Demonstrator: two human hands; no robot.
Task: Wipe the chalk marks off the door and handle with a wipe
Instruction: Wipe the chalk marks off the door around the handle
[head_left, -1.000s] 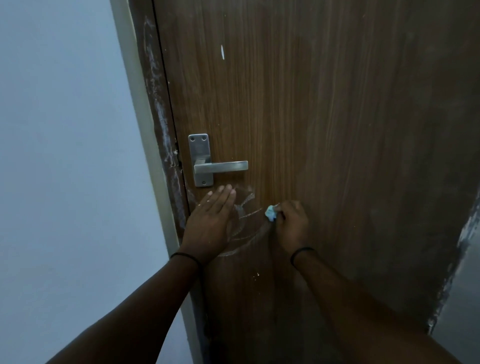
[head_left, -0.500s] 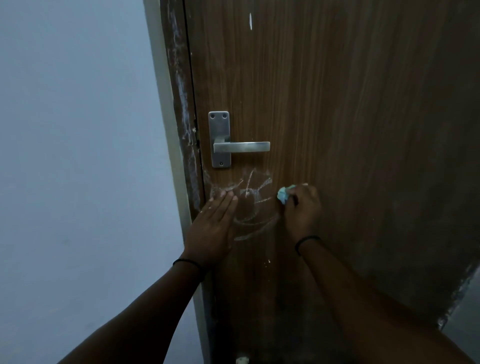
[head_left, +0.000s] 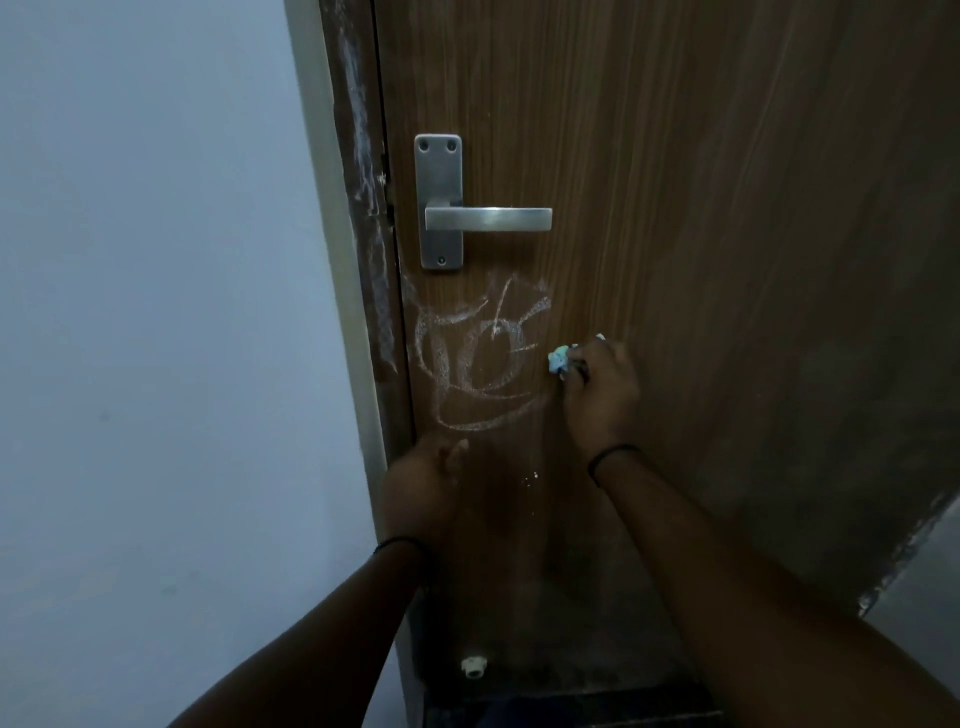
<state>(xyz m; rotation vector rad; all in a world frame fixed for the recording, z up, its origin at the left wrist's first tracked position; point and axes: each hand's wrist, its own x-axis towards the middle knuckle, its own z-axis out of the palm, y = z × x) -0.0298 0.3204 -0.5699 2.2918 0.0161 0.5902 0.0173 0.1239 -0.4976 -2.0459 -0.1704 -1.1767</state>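
Since the earlier frames your left hand (head_left: 423, 480) has slid down off the chalk scribble and now sits below it, near the latch edge of the door (head_left: 701, 260), blurred; fingers look extended, not curled round anything, but whether they touch the wood you can't tell from this view. Nearest you, a small white round object (head_left: 474, 666) lies low by the door's foot. Both wrists carry a thin dark band. Your right hand (head_left: 600, 395) is further up, fingers curled tight round a crumpled light-blue wipe (head_left: 560, 359), which pokes out on the left of the fist and presses against the door just beside the right edge of the chalk marks (head_left: 480, 358). Marks look intact: white loops and strokes, spread from the door edge across to the wipe, directly under the handle plate. Above them the metal lever handle (head_left: 488, 218) sits level, pointing right, untouched by either hand. White smears run up the door frame (head_left: 363, 182) on the left. Beyond that, plain pale wall (head_left: 145, 312).
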